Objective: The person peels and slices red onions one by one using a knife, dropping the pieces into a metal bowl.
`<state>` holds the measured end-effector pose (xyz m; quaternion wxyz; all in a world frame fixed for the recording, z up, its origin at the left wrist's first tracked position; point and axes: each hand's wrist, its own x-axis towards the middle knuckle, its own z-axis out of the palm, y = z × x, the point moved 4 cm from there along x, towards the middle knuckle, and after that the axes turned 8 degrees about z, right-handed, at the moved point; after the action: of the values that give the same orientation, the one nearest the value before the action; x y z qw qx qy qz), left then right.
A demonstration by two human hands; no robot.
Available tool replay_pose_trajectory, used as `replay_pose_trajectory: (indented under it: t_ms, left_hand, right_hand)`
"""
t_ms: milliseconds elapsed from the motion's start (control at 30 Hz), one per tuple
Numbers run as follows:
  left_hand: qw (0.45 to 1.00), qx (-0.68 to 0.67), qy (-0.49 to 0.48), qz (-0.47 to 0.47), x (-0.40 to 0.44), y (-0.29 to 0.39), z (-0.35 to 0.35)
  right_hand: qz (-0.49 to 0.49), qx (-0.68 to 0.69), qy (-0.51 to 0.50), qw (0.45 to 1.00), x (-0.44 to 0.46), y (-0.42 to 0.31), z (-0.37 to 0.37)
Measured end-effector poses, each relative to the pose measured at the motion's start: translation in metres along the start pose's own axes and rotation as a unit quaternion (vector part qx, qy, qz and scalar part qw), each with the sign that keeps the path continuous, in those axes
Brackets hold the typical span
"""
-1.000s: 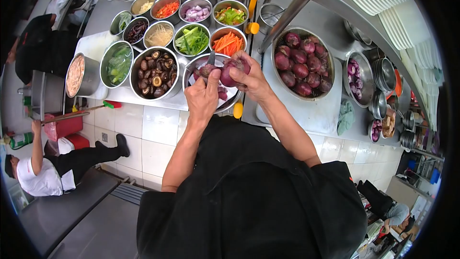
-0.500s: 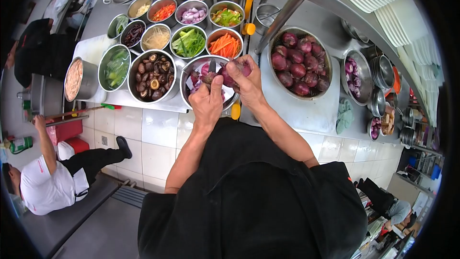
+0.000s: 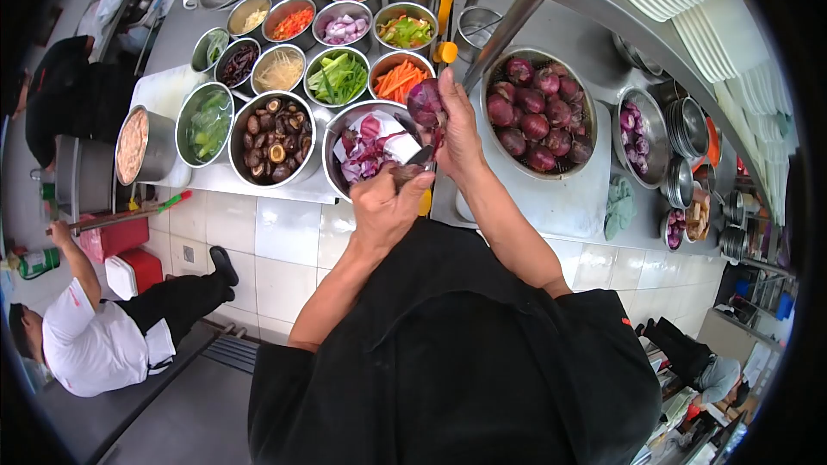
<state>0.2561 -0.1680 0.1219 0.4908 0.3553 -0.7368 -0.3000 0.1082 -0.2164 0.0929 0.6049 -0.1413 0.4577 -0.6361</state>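
Over a steel bowl (image 3: 330,174) at the counter's front edge, my right hand (image 3: 458,133) grips a red onion (image 3: 424,103), raised above the bowl's right rim. My left hand (image 3: 386,208) is closed around a small knife (image 3: 421,155). Its short dark blade points up and right beneath the onion, close to my right fingers; my fingers hide most of its handle. Purple onion skins (image 3: 366,151) and something flat and white (image 3: 401,147) lie in the bowl.
A colander of red onions (image 3: 539,174) stands right on a white board (image 3: 581,207). Shiitake mushrooms (image 3: 274,142), carrot strips (image 3: 401,79) and other cut vegetables fill tubs around the bowl. A metal shelf post (image 3: 508,34) rises at centre right. A co-worker (image 3: 95,336) is at the left.
Both hands have separated: my right hand lifted the onion up and right, while my left hand with the knife moved down and right, exposing the bowl's contents. The co-worker at left shifted slightly.
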Motion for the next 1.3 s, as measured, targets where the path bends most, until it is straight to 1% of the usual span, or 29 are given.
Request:
replay_pose_trajectory:
  t_ms: [100, 233, 267, 300, 367, 500, 567, 700, 800, 900, 1000, 1100, 1200, 1267, 1300]
  left_hand:
    - [0.998, 0.007, 0.048, -0.027, -0.007, -0.013, -0.018]
    - [0.993, 0.014, 0.048, -0.11, -0.01, -0.025, -0.038]
    - [0.987, 0.062, 0.027, -0.143, -0.007, -0.027, -0.04]
    - [0.979, 0.135, -0.016, -0.152, -0.005, -0.032, -0.041]
    - [0.94, 0.278, -0.101, -0.168, -0.002, -0.045, -0.043]
    - [0.919, 0.327, -0.14, -0.171, -0.003, -0.069, -0.041]
    - [0.916, 0.328, -0.145, -0.177, -0.002, -0.076, -0.04]
    - [0.92, 0.322, -0.158, -0.157, 0.004, -0.069, -0.04]
    - [0.948, 0.222, -0.136, -0.183, 0.013, -0.058, -0.039]
    - [0.982, 0.035, -0.092, -0.163, 0.012, -0.051, -0.025]
    - [0.985, 0.03, -0.088, -0.143, 0.014, -0.047, -0.014]
    - [0.989, 0.014, -0.087, -0.121, 0.017, -0.045, -0.009]
    - [0.992, 0.009, -0.085, -0.095, 0.019, -0.043, -0.007]
    - [0.995, 0.008, -0.07, -0.066, 0.022, -0.041, -0.006]
    - [0.996, 0.03, -0.071, -0.053, 0.023, -0.042, -0.006]
  right_hand:
    - [0.052, 0.012, -0.03, 0.998, -0.002, -0.002, -0.004]
    - [0.112, 0.105, -0.062, 0.986, 0.002, 0.001, -0.015]
    - [0.125, 0.148, -0.096, 0.976, 0.002, 0.0, -0.015]
    - [0.131, 0.132, -0.094, 0.978, 0.002, 0.001, -0.016]
    - [0.142, 0.098, -0.092, 0.981, -0.001, 0.003, -0.017]
    - [0.199, 0.117, -0.104, 0.967, -0.011, 0.005, -0.014]
    - [0.216, 0.137, -0.151, 0.955, -0.011, 0.008, -0.014]
    - [0.231, 0.17, -0.215, 0.934, -0.01, 0.016, -0.013]
    - [0.194, 0.201, -0.258, 0.925, -0.014, 0.019, -0.007]
    - [0.157, 0.204, -0.317, 0.913, -0.021, 0.014, 0.002]
    - [0.103, 0.172, -0.14, 0.97, -0.028, 0.017, 0.007]
    - [0.056, 0.147, -0.183, 0.97, -0.028, 0.021, 0.005]
    - [0.03, 0.118, -0.182, 0.976, -0.032, 0.019, 0.007]
    - [0.037, 0.119, -0.168, 0.978, -0.034, 0.021, 0.01]
    - [0.041, 0.119, -0.162, 0.979, -0.036, 0.022, 0.01]
